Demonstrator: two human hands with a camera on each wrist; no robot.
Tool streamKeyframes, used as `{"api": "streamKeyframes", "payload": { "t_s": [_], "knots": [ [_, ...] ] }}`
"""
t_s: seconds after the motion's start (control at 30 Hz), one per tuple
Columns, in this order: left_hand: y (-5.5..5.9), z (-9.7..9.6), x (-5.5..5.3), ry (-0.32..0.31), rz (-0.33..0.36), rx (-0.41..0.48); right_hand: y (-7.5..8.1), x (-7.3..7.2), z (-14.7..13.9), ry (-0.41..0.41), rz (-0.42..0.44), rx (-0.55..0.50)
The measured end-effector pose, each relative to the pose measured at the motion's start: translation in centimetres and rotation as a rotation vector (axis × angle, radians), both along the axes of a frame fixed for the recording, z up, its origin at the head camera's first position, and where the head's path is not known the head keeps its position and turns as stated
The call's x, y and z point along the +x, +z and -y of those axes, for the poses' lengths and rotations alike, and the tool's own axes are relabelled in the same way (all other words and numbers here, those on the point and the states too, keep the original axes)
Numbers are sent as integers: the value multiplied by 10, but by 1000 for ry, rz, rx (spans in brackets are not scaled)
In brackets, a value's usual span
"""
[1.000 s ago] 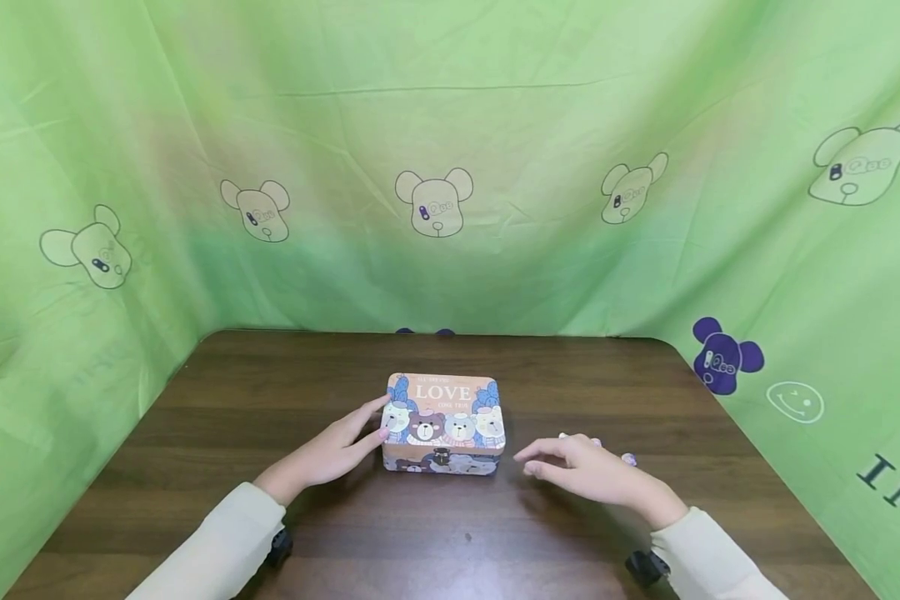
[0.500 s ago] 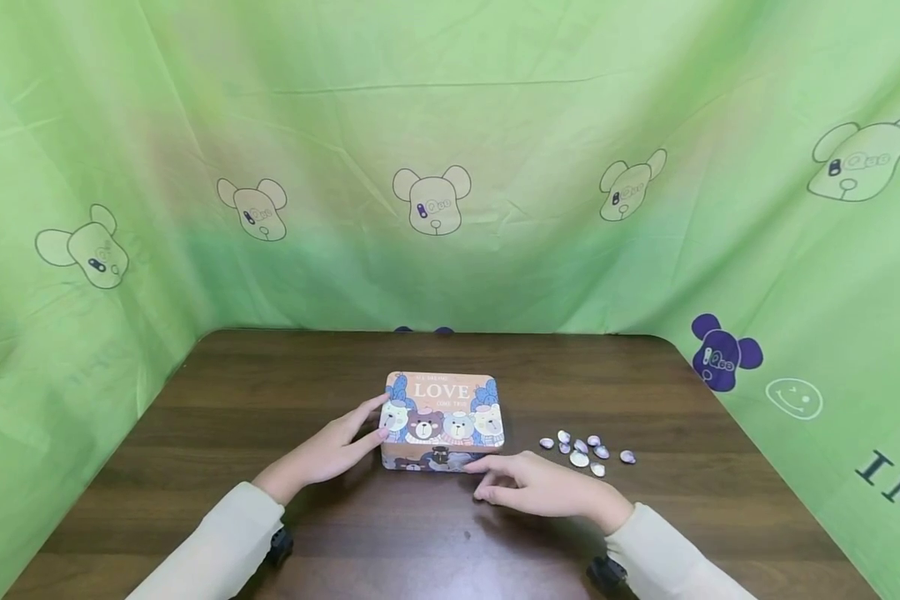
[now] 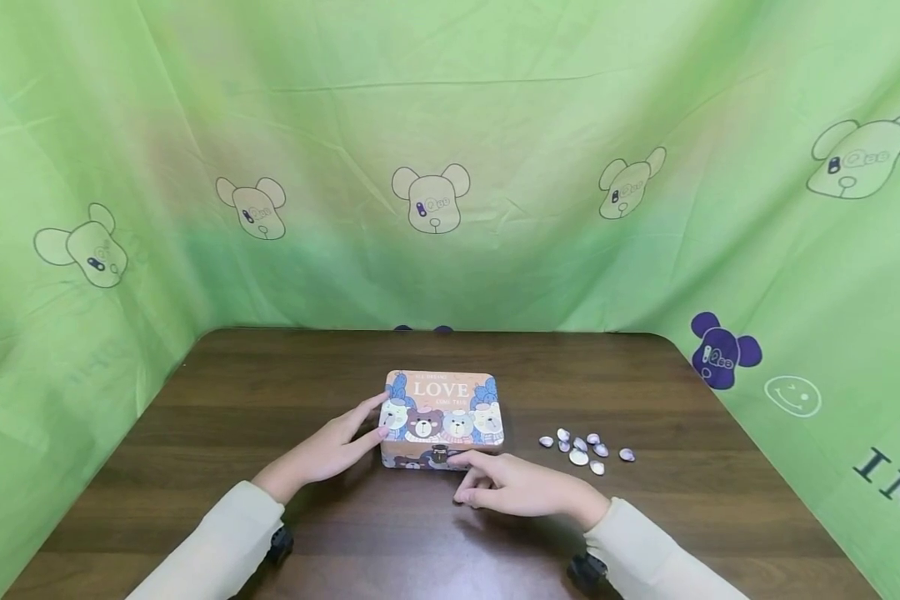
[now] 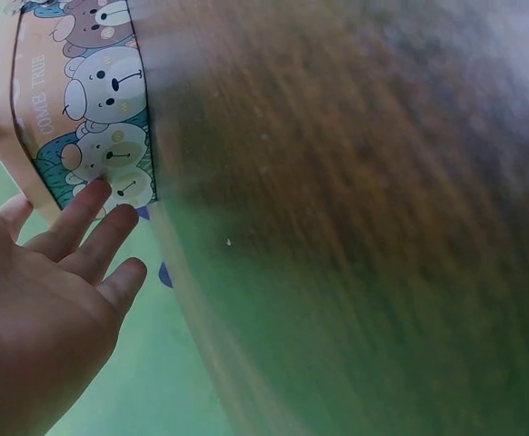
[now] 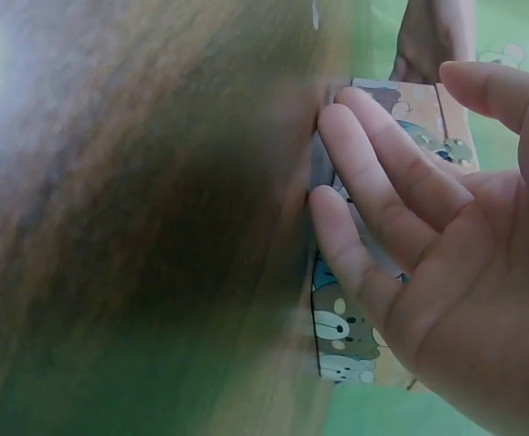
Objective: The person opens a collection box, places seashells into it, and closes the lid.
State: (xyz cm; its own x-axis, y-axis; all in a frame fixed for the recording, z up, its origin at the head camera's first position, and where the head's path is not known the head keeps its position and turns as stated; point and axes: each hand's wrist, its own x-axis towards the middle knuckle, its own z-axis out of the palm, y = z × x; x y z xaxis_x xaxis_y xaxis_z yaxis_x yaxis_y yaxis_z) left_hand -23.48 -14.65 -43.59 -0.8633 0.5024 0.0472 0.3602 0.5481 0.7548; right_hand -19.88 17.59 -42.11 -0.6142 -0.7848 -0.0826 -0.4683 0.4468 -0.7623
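Observation:
A rectangular tin box [image 3: 442, 407] with a peach lid, cartoon bears and the word LOVE stands closed on the table. My left hand [image 3: 336, 447] rests against its left side, thumb near the front corner. In the left wrist view, that hand's fingers [image 4: 84, 214] lie loosely extended along the box's side. At the front, a small dark clasp [image 3: 439, 454] sits in the middle. My right hand [image 3: 521, 486] is just right of it, index finger pointing at the clasp, other fingers loosely bent. The right wrist view shows those fingers in front of the box [image 5: 342, 331], palm bare.
Several small purple-and-white seashells [image 3: 579, 457] lie loose to the right of the box. The dark wooden table [image 3: 307, 358] has rounded far corners. A green curtain [image 3: 435, 275] with printed bear heads hangs behind it and along both sides.
My right hand has moved left from beside the shells to the front of the box, uncovering the shells. The left hand has stayed at the box's left side.

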Motion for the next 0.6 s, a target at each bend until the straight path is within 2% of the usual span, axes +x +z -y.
{"api": "streamKeyframes", "payload": {
  "t_s": [0.2,0.33,0.6],
  "knots": [
    [0,0,-1,-3,-7,-3,0,-2,7,-18,47,-19],
    [1,0,-1,-2,-15,-5,-3,-4,16,-69,33,-11],
    [2,-1,0,21,-57,-32,-6,-6,32,-173,4,-70]
  ]
}}
